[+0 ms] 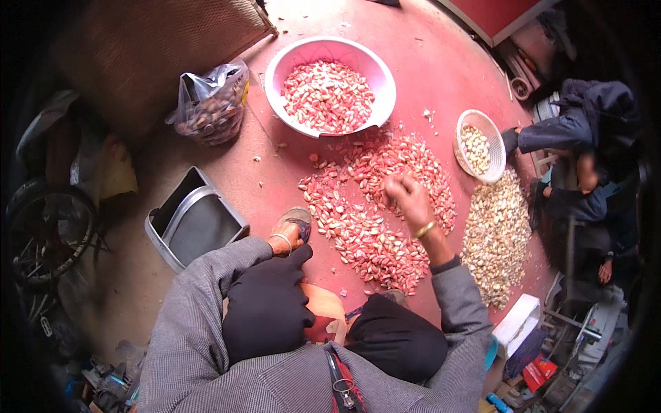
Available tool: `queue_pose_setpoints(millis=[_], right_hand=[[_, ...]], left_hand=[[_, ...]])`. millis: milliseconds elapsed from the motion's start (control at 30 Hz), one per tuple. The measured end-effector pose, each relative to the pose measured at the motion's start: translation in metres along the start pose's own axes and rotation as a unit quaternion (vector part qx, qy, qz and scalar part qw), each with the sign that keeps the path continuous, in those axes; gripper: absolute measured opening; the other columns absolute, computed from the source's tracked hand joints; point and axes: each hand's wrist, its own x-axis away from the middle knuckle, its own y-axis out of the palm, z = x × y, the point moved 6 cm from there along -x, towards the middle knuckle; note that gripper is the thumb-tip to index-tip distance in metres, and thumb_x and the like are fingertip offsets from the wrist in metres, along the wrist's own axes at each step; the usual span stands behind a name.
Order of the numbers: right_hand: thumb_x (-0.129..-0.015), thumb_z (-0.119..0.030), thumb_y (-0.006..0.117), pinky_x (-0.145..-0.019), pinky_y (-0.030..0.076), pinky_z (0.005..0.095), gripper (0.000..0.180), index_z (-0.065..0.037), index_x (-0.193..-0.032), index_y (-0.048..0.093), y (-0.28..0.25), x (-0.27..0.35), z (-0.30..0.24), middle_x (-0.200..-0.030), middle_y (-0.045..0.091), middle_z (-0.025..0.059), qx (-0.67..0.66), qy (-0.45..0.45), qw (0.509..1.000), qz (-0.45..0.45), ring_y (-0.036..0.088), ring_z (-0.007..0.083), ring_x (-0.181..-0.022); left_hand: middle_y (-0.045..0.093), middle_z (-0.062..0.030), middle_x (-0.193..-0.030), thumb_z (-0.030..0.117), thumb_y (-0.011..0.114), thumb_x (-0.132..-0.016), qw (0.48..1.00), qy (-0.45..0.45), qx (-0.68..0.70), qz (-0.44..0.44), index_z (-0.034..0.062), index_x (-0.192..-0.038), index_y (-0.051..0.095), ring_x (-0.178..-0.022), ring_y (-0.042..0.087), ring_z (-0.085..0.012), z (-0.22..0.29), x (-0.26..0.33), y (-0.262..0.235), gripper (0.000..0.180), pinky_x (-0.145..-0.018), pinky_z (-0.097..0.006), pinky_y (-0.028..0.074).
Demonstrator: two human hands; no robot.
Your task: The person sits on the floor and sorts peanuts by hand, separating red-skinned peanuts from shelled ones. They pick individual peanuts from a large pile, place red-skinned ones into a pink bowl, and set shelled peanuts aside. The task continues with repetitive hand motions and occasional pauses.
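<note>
Pinkish-red cloves that look like garlic (pixel 385 256) lie spread in a heap on the floor before me. Over the heap's right half hangs my right hand (pixel 410 198), its fingers curled in; whatever they hold, if anything, is hidden. My left hand (pixel 284 236) is down beside my left knee, next to my shoe (pixel 299 219), and its fingers are mostly out of sight. Beyond the heap stands a wide pink-and-white basin (pixel 385 89) holding more pinkish-red cloves. Paler cloves (pixel 497 234) form a second heap to the right, below a white basket (pixel 460 148) partly filled with pale ones.
A grey bin-like container (pixel 206 224) lies at my left. Behind it sits a clear plastic bag (pixel 210 107) with dark, roundish contents. Another person (pixel 585 131) sits at the far right, near the basket. A wheel (pixel 51 230) is at the left edge, a white box (pixel 518 323) at lower right.
</note>
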Motion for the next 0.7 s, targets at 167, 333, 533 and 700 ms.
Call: queue_pose_setpoints(millis=[167,333,533,700], right_hand=[[-0.097,-0.017,0.064,-0.067,0.048,0.0250,0.019,-0.001,-0.107,0.067,0.026,-0.080,-0.105,-0.082,0.065,0.0004,-0.011,-0.104,0.994,0.022,0.059,0.0090,-0.071],[-0.095,-0.015,0.066,-0.067,0.050,0.0233,0.015,-0.004,-0.105,0.068,0.042,-0.125,-0.117,-0.088,0.067,0.0006,-0.016,-0.107,0.994,0.036,0.062,0.0091,-0.075],[-0.094,-0.013,0.065,-0.067,0.052,0.0246,0.015,-0.004,-0.105,0.068,0.055,-0.143,-0.105,-0.090,0.068,0.0021,-0.031,-0.042,0.997,0.056,0.064,0.0111,-0.075],[-0.095,-0.014,0.065,-0.066,0.053,0.0266,0.018,-0.002,-0.108,0.068,0.061,-0.146,-0.114,-0.092,0.067,0.0034,-0.003,-0.034,0.998,0.057,0.065,0.0132,-0.078]], left_hand=[[0.069,-0.0250,-0.087,0.031,0.071,-0.074,1.000,0.017,0.018,-0.009,0.0026,-0.086,0.073,-0.086,0.068,-0.0424,-0.005,0.002,-0.001,0.031,-0.075,-0.051,0.054],[0.070,-0.0234,-0.090,0.028,0.071,-0.073,0.998,0.029,0.048,-0.011,0.0024,-0.087,0.074,-0.088,0.069,-0.0411,-0.010,0.004,-0.004,0.030,-0.075,-0.050,0.055],[0.071,-0.0214,-0.089,0.030,0.071,-0.076,0.989,0.070,0.121,-0.045,0.0021,-0.091,0.072,-0.077,0.068,-0.0356,-0.026,-0.004,0.001,0.031,-0.070,-0.045,0.055],[0.070,-0.0163,-0.095,0.028,0.071,-0.080,0.977,0.081,0.173,-0.093,0.0039,-0.104,0.069,-0.082,0.067,-0.0288,-0.040,0.002,-0.002,0.034,-0.073,-0.041,0.055]])
